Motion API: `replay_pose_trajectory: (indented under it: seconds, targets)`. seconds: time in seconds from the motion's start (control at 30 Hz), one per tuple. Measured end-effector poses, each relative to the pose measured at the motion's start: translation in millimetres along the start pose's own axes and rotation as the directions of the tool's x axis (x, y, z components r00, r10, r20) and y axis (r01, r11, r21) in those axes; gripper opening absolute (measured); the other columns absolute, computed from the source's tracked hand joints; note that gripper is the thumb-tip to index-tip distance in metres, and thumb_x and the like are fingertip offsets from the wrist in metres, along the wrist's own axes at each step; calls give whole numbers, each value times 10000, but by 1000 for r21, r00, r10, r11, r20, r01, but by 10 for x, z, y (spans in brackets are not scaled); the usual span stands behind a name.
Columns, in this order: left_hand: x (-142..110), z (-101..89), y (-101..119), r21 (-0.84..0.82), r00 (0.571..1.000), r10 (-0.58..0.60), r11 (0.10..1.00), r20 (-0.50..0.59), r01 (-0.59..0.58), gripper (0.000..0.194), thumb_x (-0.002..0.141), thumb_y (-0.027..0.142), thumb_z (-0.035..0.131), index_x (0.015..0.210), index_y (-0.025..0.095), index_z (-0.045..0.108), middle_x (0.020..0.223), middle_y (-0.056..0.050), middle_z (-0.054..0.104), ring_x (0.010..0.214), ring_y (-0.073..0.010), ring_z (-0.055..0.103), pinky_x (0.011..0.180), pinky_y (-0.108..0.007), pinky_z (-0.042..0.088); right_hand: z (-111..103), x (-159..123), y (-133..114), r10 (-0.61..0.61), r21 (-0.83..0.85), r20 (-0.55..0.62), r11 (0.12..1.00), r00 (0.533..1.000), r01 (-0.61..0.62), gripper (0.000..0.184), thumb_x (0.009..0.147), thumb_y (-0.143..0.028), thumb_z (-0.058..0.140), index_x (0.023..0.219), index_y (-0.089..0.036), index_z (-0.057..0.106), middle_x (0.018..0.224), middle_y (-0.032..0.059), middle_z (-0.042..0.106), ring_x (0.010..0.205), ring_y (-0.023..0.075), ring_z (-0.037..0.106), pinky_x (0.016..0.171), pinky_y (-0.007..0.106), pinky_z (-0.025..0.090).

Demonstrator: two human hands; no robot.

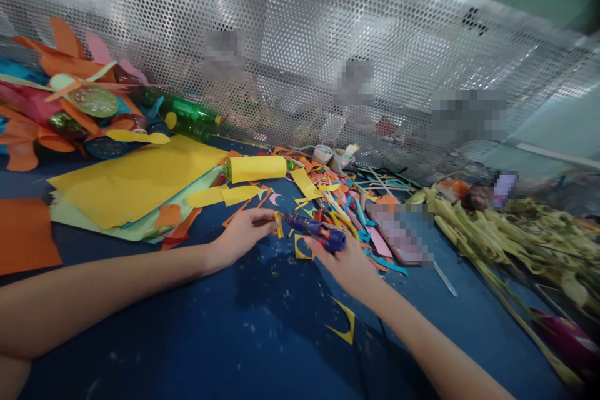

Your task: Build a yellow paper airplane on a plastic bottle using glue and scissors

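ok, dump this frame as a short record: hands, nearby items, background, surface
left_hand: pinching a small yellow paper strip
right_hand: gripping a dark blue glue gun
nozzle: at the strip; contact unclear
beyond_hands: green bottle wrapped in yellow paper, lying on its side
left_side: stacked colored sheets
background: perforated metal panel
surface: blue tabletop

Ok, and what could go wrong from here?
1. The dark blue, glue-gun-like tool in the right hand points its tip at the small yellow paper strip in the left hand; if hot, it might burn that hand.
2. Any glue that drips could land on the cut-out yellow paper scrap nearby or the blue tabletop.
3. The loose multicoloured paper strips behind the tool could stick to it.
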State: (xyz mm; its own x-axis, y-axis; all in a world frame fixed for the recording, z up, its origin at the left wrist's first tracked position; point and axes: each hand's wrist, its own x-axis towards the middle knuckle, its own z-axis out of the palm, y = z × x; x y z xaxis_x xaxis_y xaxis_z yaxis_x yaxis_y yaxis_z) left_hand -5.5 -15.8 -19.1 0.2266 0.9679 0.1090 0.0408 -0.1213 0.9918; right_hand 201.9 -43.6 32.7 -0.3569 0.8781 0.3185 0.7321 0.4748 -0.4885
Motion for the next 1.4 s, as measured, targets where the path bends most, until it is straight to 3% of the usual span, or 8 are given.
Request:
replay_pose_trajectory:
  seconds: [0.33, 0.67, 1.07, 1.4]
  targets:
    - [-2, 0, 71, -7, 1000, -13, 1000, 6, 13, 210, 753, 300, 582, 882, 150, 653, 828, -35, 657, 763, -150, 598, 742, -265, 467, 0, -16, -11, 2, -53, -23, 999, 1000, -3, 285, 819, -441, 493, 866, -194, 628, 828, 62, 676, 779, 213, 633, 660, 304, 482]
    - [8, -5, 2, -8, 1000, -18, 1000, 22, 19, 205, 748, 302, 594, 879, 157, 655, 823, -33, 659, 767, -154, 597, 766, -279, 469, -28, -4, -47, 60, -14, 19, 998, 998, -59, 285, 816, -447, 503, 850, -186, 614, 819, 59, 675, 780, 209, 634, 655, 286, 475]
    - [-13, 10, 100, -10, 1000, -2, 1000, 22, 2, 156, 755, 286, 582, 796, 156, 656, 748, -17, 634, 727, -141, 588, 738, -264, 462, -14, -16, -30, 17, -64, 14, 998, 1000, -16, 299, 818, -449, 503, 851, -180, 629, 853, 71, 681, 787, 214, 633, 660, 294, 477]
    - [4, 5, 43, -22, 999, -32, 999, 29, 33, 203, 742, 281, 592, 881, 153, 665, 833, -37, 666, 766, -152, 603, 763, -280, 469, -18, -8, -46, 28, -25, 7, 999, 1000, -27, 286, 815, -449, 509, 824, -186, 622, 784, 54, 677, 728, 198, 636, 637, 285, 473]
